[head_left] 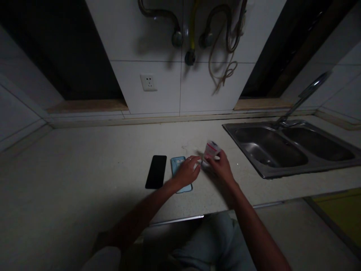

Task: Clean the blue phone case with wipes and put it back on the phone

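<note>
My right hand (222, 166) is closed on a small see-through packet (211, 149) with white and pink printing, held just above the counter. Beside it, the fingers of my left hand (187, 170) are pinched together at the packet's lower left; what lies between them is too small and dim to name. A light blue phone case (184, 188) with a camera cutout lies partly hidden under my left hand. Left of the case, a black phone (156, 172) rests flat on the counter.
The pale countertop (93, 162) runs along a tiled wall with a socket (148, 82). To the right is a steel double sink (261, 174) with a curved faucet (303, 96). Pipes and a loose cord (222, 78) hang on the wall above.
</note>
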Demonstrator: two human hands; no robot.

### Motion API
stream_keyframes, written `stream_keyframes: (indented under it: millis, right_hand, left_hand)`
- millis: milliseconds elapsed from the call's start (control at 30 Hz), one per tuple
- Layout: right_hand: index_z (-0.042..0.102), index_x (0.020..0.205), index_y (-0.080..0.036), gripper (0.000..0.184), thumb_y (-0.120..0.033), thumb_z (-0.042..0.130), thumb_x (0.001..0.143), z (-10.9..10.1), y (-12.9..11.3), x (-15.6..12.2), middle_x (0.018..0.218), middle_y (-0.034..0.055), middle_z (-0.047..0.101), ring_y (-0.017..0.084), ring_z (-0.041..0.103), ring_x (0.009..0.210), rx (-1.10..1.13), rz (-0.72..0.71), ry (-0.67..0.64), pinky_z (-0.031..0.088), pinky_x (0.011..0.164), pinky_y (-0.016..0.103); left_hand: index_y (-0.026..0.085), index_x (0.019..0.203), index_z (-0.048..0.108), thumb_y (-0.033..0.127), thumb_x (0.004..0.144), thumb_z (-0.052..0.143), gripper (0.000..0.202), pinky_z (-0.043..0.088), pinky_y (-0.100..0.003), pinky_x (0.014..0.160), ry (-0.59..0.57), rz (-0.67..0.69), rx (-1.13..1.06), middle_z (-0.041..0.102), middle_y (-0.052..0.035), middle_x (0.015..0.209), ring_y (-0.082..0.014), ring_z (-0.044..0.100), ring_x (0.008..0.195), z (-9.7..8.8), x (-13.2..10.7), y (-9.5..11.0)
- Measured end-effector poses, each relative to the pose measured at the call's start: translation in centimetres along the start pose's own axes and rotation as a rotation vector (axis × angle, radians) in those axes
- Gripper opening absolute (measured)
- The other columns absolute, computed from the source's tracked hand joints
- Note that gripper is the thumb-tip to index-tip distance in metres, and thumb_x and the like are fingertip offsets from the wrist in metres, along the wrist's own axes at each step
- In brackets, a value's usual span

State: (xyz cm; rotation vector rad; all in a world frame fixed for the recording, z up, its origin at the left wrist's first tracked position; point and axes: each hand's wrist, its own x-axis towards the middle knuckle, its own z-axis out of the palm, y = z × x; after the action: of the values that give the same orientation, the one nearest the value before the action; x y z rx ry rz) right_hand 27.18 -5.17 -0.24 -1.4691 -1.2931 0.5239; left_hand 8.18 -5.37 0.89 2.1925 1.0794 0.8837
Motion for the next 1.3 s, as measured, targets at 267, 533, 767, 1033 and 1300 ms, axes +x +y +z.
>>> stream_keyframes:
  millis: [267,533,767,1033,1300]
  right_hand:
    - [0.073,0.086,-0.015,0.045,-0.051,0.084,0.059,1.8,0.0,1.3,0.084,0.0095,0.077,0.026,0.071,0.079,0.463,0.267,-0.004,0.057,0.075,0.041]
    - [0.072,0.077,-0.017,0.049,-0.052,0.091,0.05,1.4,-0.8,-1.0,0.076,0.0074,0.074,0.024,0.068,0.07,0.753,0.366,-0.282,0.058,0.07,0.041]
    - [0.067,0.074,-0.019,0.048,-0.056,0.09,0.054,1.4,-1.2,-1.2,0.067,0.0021,0.068,0.017,0.06,0.058,0.824,0.447,-0.263,0.052,0.055,0.03]
    - [0.061,0.066,-0.02,0.046,-0.055,0.089,0.054,2.1,-1.2,-1.2,0.058,-0.0029,0.059,0.012,0.052,0.052,0.846,0.415,-0.081,0.043,0.051,0.025]
    - [0.06,0.068,-0.019,0.045,-0.055,0.085,0.057,2.3,-1.5,-1.4,0.058,-0.0028,0.058,0.013,0.052,0.052,0.876,0.415,-0.074,0.042,0.051,0.026]
  left_hand:
    - [0.019,0.142,0.036,0.034,0.09,0.061,0.059,0.05,-0.045,0.101,0.353,-0.118,-0.363,0.049,-0.0202,0.143,-0.0262,0.054,0.129,2.0,-0.7,-1.9]
    - [0.016,0.141,0.037,0.062,0.087,0.059,0.074,0.056,-0.03,0.064,0.038,-0.366,-0.773,0.067,-0.0057,0.093,-0.0155,0.068,0.068,1.8,-0.7,-0.9]
    - [0.015,0.148,0.029,0.064,0.09,0.052,0.08,0.045,-0.025,0.051,-0.215,-0.315,-0.79,0.057,0.0054,0.066,-0.0116,0.054,0.05,0.7,-1.5,-0.6]
    - [0.015,0.147,0.032,0.059,0.09,0.055,0.075,0.04,-0.023,0.057,-0.281,-0.305,-0.91,0.052,0.0062,0.068,-0.0097,0.048,0.057,1.2,-1.8,0.0]
    - [0.017,0.152,0.025,0.056,0.089,0.058,0.081,0.044,-0.025,0.061,-0.32,-0.311,-0.992,0.056,0.0035,0.073,-0.0117,0.053,0.063,0.8,-1.8,0.1]
